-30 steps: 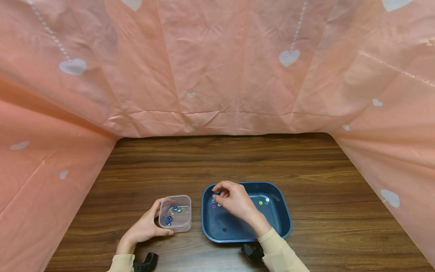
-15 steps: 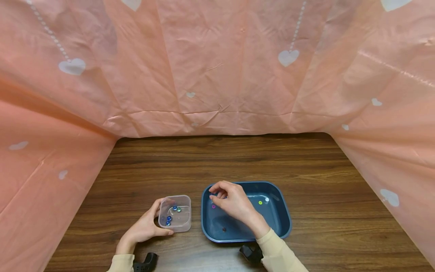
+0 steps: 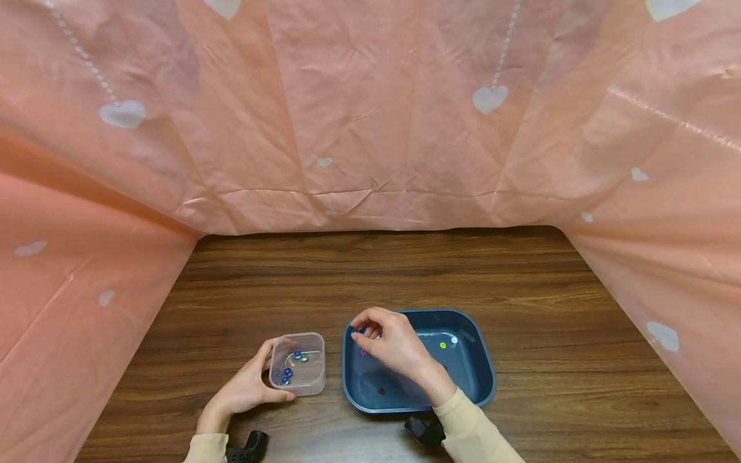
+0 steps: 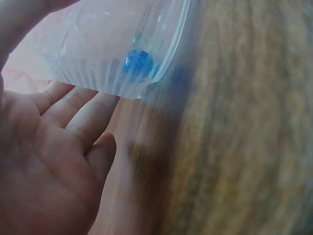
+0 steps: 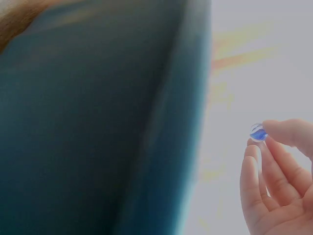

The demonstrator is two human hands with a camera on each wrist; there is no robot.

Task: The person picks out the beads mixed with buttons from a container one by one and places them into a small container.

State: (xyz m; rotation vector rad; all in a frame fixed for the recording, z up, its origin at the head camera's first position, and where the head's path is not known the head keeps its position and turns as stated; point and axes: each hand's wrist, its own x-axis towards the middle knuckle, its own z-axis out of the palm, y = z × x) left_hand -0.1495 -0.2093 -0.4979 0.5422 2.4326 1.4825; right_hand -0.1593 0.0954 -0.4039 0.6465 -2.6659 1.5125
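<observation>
My right hand [image 3: 396,347] is over the left part of a dark blue tray [image 3: 370,402]. In the right wrist view, its thumb and fingertips pinch a clear marble with a blue swirl [image 5: 258,132]. To the left, a small clear plastic box [image 3: 311,381] stands on the table. My left hand [image 3: 244,387] holds it from the left side, thumb along the near wall and fingers on the far side, partly hidden behind the plastic. Several marbles lie in the box, mostly blue, such as a blue marble [image 4: 138,64] seen through the wall.
Small ring-like or bead-like pieces lie in the tray, among them a yellow-green piece [image 3: 442,345], a white piece [image 3: 454,340], a magenta piece [image 3: 363,352] and a dark piece [image 3: 381,391]. Pink cloth [image 3: 370,128] hangs round the back and sides of the wooden table [image 3: 370,270].
My right hand, with the marble pinched in it, has shifted slightly left across the tray towards the clear box. My left hand and the box have stayed in place.
</observation>
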